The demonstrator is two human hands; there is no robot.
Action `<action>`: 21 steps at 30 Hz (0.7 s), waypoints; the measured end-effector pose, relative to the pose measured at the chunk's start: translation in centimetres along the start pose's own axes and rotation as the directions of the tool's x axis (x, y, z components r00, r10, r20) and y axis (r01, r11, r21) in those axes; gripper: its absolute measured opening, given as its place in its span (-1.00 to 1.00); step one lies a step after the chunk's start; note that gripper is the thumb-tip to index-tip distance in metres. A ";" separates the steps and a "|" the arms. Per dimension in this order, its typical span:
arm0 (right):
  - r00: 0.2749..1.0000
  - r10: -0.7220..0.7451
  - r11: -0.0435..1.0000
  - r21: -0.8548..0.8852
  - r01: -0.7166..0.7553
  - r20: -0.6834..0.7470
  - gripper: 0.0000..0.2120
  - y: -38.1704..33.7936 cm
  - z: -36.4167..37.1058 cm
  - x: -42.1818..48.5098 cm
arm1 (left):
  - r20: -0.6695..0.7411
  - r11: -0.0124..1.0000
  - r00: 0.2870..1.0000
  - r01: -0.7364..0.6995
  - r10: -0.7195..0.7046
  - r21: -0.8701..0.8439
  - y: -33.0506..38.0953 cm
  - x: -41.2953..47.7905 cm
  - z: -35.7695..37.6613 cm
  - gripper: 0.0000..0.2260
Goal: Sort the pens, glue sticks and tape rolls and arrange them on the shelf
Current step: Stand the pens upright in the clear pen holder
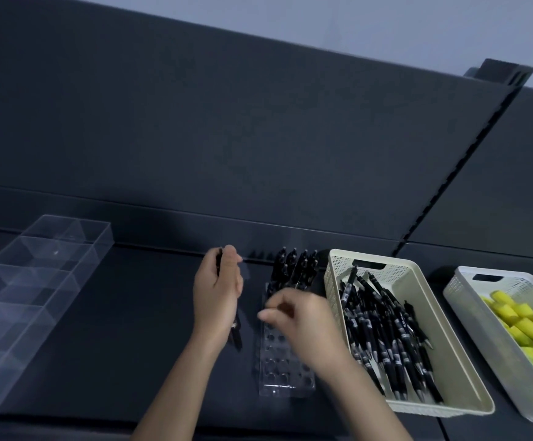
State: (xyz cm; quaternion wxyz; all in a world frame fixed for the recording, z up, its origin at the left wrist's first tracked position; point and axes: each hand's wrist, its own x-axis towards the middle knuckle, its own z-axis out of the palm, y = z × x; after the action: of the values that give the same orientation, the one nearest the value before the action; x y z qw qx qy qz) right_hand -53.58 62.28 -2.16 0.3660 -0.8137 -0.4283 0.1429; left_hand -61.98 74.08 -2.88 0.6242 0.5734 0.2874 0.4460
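My left hand grips a small bunch of black pens; their ends stick out above and below the fist. A clear pen holder with rows of holes stands on the dark shelf, with several black pens upright in its back rows. My right hand hovers over the holder's middle with its fingers curled and pinched together; blur hides whether a pen is in them. A cream basket to the right holds many loose black pens.
A clear divided tray lies at the left of the shelf. A white basket at the far right holds yellow glue sticks. Another basket's edge shows at the frame's right border. The dark back panel rises behind everything.
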 end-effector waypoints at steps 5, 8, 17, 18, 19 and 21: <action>0.986 -0.163 0.986 -0.018 0.163 0.035 -0.87 -1.2 1.6 -0.3 | -0.038 0.979 0.996 0.077 -0.086 -0.191 1.0 -0.4 1.4 -0.71; 0.981 -0.196 0.974 -0.114 0.194 -0.004 -0.84 -1.0 1.6 -0.4 | -0.034 0.967 0.993 0.101 -0.112 -0.233 1.2 -0.5 1.7 -0.70; 0.986 -0.137 0.961 -0.255 0.108 -0.098 -0.84 1.0 -0.2 -0.9 | -0.129 0.948 0.981 0.100 -0.145 -0.302 1.0 0.6 1.3 -0.76; 0.984 -0.072 0.985 -0.167 0.045 -0.161 -0.79 1.4 -0.7 -0.8 | -0.127 0.945 0.980 0.109 -0.154 -0.308 0.9 0.9 0.9 -0.78; 0.975 -0.007 0.997 -0.077 -0.010 -0.221 -0.75 1.8 -1.1 -0.6 | -0.123 0.944 0.979 0.119 -0.164 -0.308 0.6 1.1 0.6 -0.80; 0.952 0.080 0.997 0.031 -0.075 -0.296 -0.76 2.4 -1.4 0.0 | -0.116 0.948 0.977 0.137 -0.176 -0.287 0.1 1.1 0.3 -0.77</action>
State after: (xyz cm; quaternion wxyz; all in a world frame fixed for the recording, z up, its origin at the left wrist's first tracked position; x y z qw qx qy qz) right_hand -51.40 60.69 -2.96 0.4280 -0.8386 -0.3348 0.0372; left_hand -61.29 74.90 -2.57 0.7101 0.4229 0.3099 0.4699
